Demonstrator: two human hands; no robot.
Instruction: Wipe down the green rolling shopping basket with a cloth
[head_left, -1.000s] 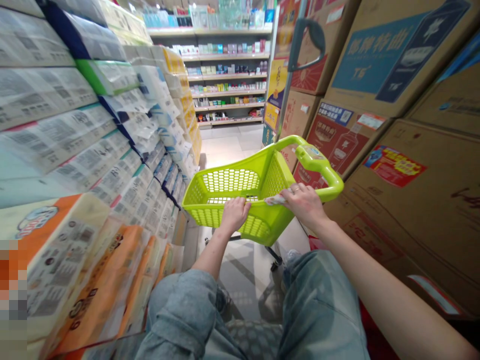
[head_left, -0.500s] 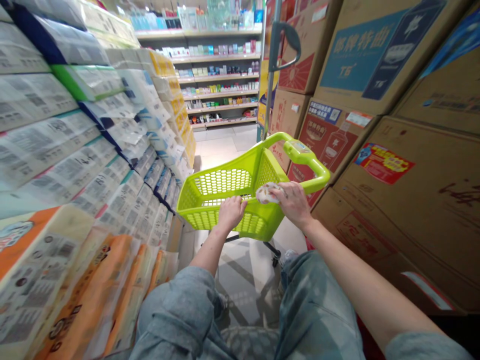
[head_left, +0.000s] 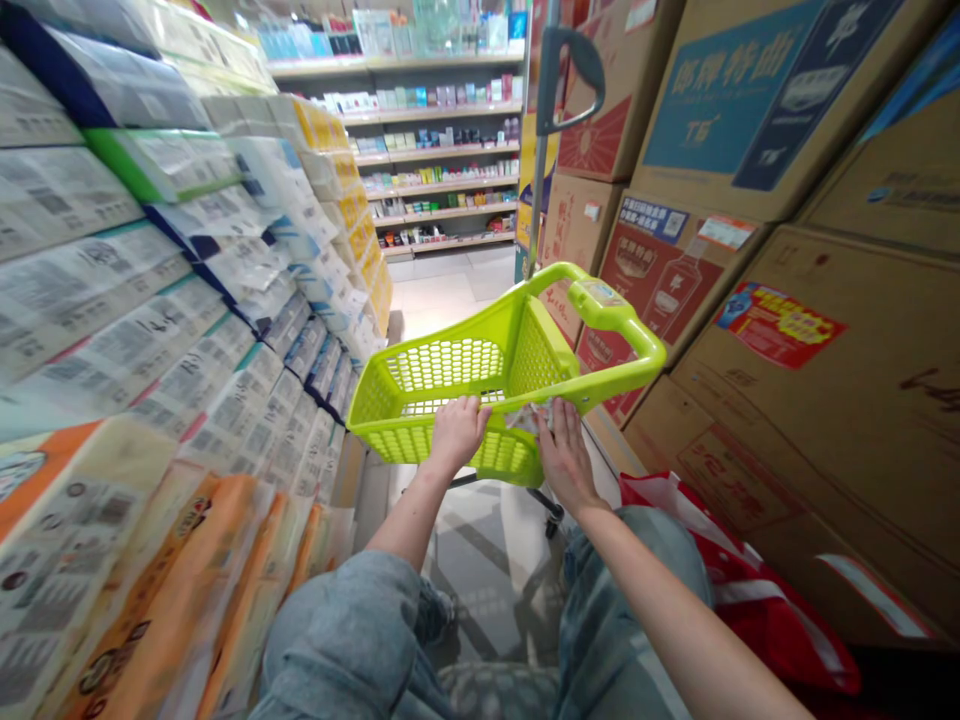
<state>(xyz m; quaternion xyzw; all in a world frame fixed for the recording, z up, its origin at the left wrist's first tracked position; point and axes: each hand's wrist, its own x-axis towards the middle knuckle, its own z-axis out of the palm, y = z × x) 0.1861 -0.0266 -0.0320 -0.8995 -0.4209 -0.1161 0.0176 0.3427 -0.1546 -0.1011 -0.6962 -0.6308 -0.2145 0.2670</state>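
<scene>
In front of me stands a lime-green plastic shopping cart [head_left: 420, 440], its mesh basket toward the left and its looped handle toward the right. My left hand [head_left: 459, 432] is closed over the near rim of the basket. Against the outer near side, below the rim, my right hand [head_left: 564, 445] presses a white patterned cloth [head_left: 523, 417]. That cloth is mostly covered by the fingers. Through the mesh the basket's floor shows, and a black caster [head_left: 553, 522] is visible below.
Stacked tissue packs [head_left: 180, 330] line the left, with orange packs [head_left: 172, 590] nearest. Cardboard cartons [head_left: 780, 400] rise on the right, a red bag [head_left: 780, 610] at their foot. A metal pole with a grey handle [head_left: 547, 90] stands beyond the cart. Stocked shelves [head_left: 442, 150] are at the back.
My right hand has moved from the top of the rim down onto the cart's outer side, taking the cloth with it. The left hand stays on the rim. More of the red bag shows.
</scene>
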